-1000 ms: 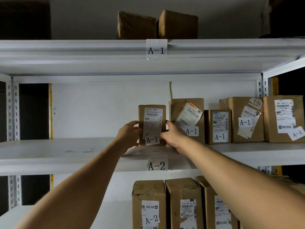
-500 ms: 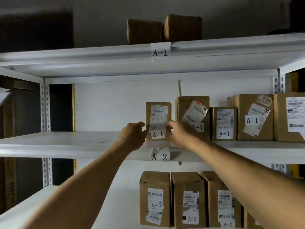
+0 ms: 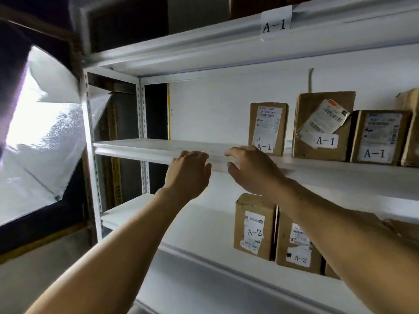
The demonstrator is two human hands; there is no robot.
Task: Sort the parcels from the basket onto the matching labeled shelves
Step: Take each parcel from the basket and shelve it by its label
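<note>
A small brown parcel with an A-1 sticker stands upright on the middle shelf, leftmost in a row of A-1 parcels. My left hand and my right hand hover in front of the shelf edge, left of and below that parcel, fingers relaxed and holding nothing. Neither hand touches the parcel. An A-1 label hangs on the upper shelf beam. The basket is out of view.
Two more A-1 parcels stand to the right. A-2 parcels fill the lower shelf. The white upright post borders a bright window at left.
Both hands have let go of the small A-1 parcel and drawn back and down from it. My view has swung to the left, bringing the window into sight.
</note>
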